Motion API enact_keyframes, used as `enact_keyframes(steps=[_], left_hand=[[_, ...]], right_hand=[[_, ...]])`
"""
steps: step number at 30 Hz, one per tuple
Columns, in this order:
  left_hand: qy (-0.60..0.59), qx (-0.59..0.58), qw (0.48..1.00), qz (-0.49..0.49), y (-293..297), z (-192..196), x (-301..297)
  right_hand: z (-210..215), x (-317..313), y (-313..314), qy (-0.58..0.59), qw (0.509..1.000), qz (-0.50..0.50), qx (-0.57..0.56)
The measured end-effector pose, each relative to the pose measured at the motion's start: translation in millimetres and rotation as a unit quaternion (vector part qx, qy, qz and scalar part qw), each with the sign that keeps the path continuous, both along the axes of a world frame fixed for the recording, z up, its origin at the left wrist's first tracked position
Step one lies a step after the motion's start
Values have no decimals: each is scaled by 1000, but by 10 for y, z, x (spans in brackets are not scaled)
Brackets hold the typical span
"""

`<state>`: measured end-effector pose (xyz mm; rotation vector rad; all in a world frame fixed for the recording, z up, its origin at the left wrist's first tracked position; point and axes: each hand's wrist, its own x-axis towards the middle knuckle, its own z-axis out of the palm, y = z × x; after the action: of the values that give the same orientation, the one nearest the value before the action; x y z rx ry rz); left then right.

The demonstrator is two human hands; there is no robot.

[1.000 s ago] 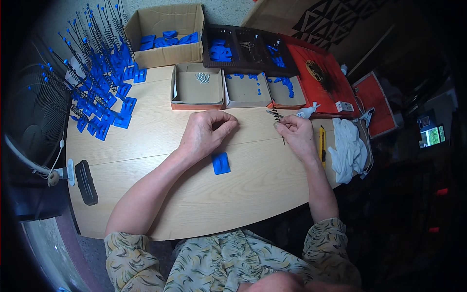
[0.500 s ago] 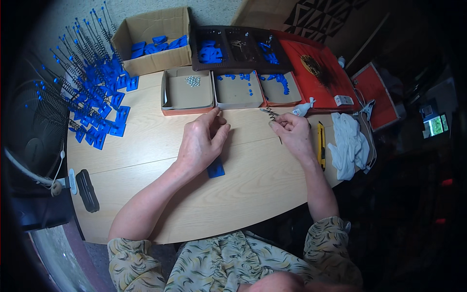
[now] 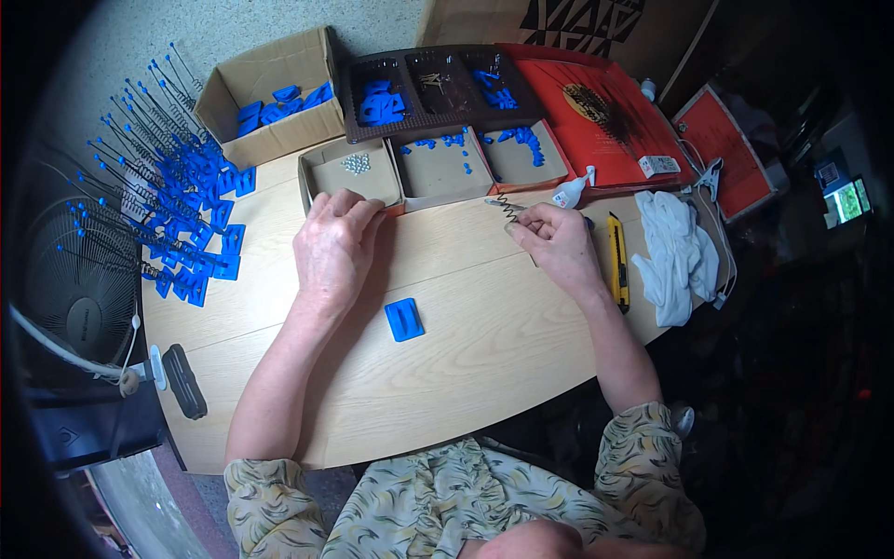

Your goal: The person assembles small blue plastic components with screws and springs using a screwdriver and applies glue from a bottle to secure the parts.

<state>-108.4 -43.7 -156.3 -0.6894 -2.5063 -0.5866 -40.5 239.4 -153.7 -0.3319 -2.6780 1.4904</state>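
Head view: my right hand (image 3: 556, 247) pinches a metal spring (image 3: 504, 206) above the table (image 3: 484, 326), my left hand (image 3: 333, 244) curls at the small-parts box (image 3: 346, 172), one blue base (image 3: 403, 320) lies unfitted, many finished spring pieces (image 3: 163, 200) lie left.

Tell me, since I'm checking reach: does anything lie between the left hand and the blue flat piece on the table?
Nothing visible does. Bare tabletop lies between the left hand and the blue flat piece; the right hand with the spring is off to the side.
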Motion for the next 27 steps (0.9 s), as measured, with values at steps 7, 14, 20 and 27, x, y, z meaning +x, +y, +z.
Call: enact_keyframes(steps=[7,14,20,27], left_hand=[[-5,6,1000,-6,45,-39,-20],[-13,26,999,-22,-2,55,33],[-34,49,998,-30,-94,238,118],[-102,114,985,-76,-488,271,409]], right_hand=[[0,-10,-26,-1,1000,-3,20],[-27,-5,-17,-15,999,-16,47],[153,80,-64,16,990,-35,136],[952,1219,-146,606,756,-46,245]])
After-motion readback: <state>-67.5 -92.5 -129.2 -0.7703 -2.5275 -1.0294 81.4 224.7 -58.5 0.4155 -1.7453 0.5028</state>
